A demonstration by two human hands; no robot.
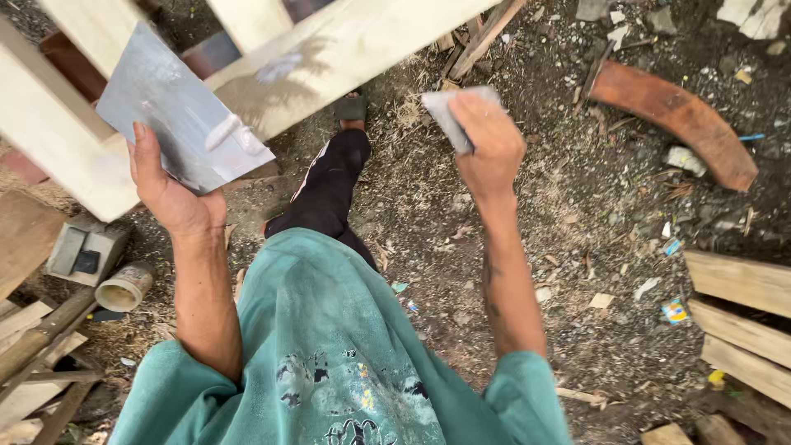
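Overhead, the pale wooden frame [329, 49] was the biggest thing we saw, its planks slanting across the top left of the view, w/ dirt ground [577, 247] littered w/ chips and scraps below it. Our teal shirt [329, 346] filled the bottom centre, and one leg in dark trousers [325, 194] reached fwd toward the frame, foot in a sandal [353, 107]. At the right edge lay a stack of boards [741, 321]; top right, a curved reddish-brown piece of wood [680, 119] sat on the dirt, well apart from both hands.

Next down in size: the flat grey metal sheet [177, 111], smeared w/ pale putty, held up in front of the frame. Our left hand [169, 194] was grasping it at its lower edge, thumb along the left side, fingers behind, so the rest of the grip was hidden. Our right hand [490, 144] was clenched round a small grey scraper blade [445, 115], raised to the right of the leg, apart from the sheet.

Smallest bits, lower left: a grey block [82, 247] and just beside it a small pale can [124, 288] lying on its side.
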